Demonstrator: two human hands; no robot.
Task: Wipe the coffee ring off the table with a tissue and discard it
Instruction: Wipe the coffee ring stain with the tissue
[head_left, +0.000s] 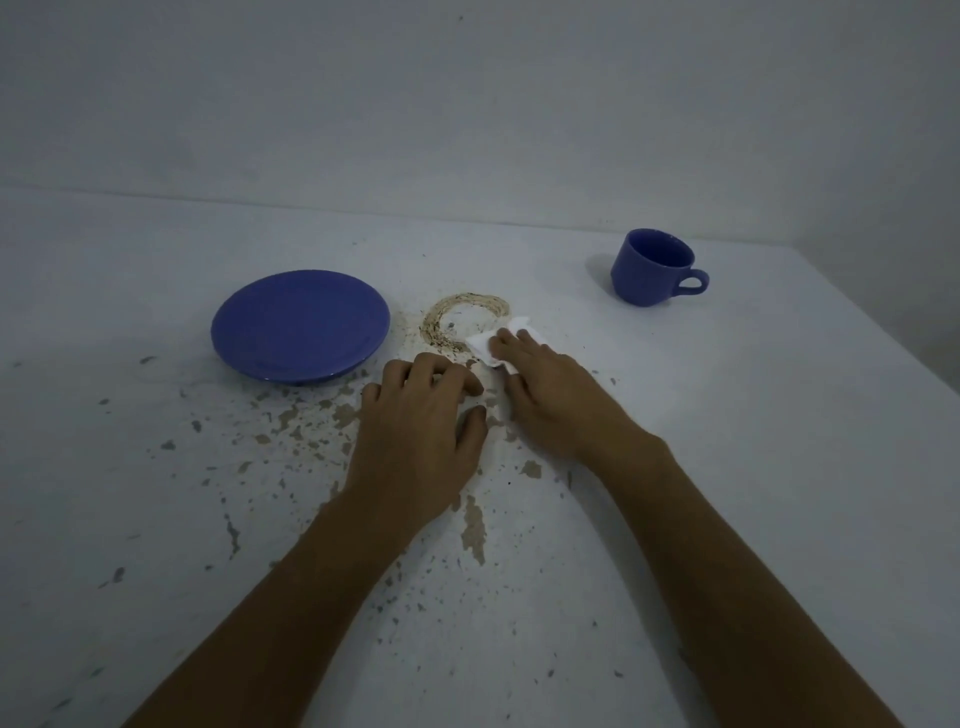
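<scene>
Coffee ring (457, 319) lies brown on the white desk (727, 415), between the blue saucer (300, 326) on its left and my hands, its near right arc already broken where the tissue (491, 345) sits. My right hand (550, 395) presses that crumpled white tissue flat to the desk, my grip being fingertips bearing down on the tissue. My left hand (421, 436) rests just beside it, fingers curled loosely on the bare surface, holding nothing. Chipped paint flecks (472, 525) scatter around both wrists. Well apart, to the far right, a blue cup (657, 267) stands upright, handle pointing right
</scene>
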